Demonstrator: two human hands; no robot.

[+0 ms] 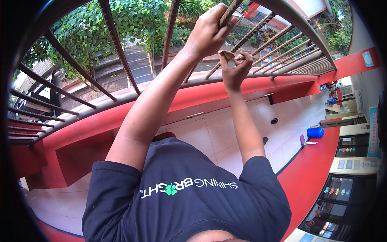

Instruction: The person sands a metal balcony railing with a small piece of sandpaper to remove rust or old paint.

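My left hand (207,34) is wrapped around a ribbed metal bar (230,13) of the railing, high in the view. Just below and to the right, my right hand (236,73) is closed, pinching a small folded brown piece (227,55) that looks like sandpaper. This piece is close beside the ribbed bars, its edge sticking up past my thumb. My right fingers are curled toward the palm. Both arms reach forward from a dark T-shirt (193,189) with white lettering and a green clover.
A curved metal rail (121,97) carries the ribbed bars above a red ledge (76,133). Leafy plants (129,24) grow beyond it. A tiled floor (225,133) runs below. A blue container (315,132) stands on the red strip at right, near windows (338,187).
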